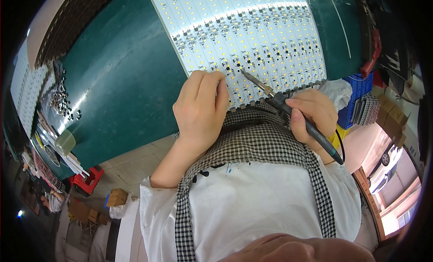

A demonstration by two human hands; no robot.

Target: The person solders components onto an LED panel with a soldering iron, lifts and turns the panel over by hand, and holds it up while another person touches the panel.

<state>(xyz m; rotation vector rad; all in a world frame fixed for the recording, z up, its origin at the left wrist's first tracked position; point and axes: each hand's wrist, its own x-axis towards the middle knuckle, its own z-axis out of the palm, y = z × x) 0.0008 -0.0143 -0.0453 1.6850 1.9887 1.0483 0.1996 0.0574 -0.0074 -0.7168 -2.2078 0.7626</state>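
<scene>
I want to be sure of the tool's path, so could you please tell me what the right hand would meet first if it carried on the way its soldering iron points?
Probably the white LED strip panel: the right hand aims the black-handled soldering iron up-left, its tip already at or just above the board.

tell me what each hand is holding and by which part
The right hand holds a soldering iron by its dark handle, tip on the LED strip panel. The left hand holds nothing; its fingertips press on the panel.
</scene>
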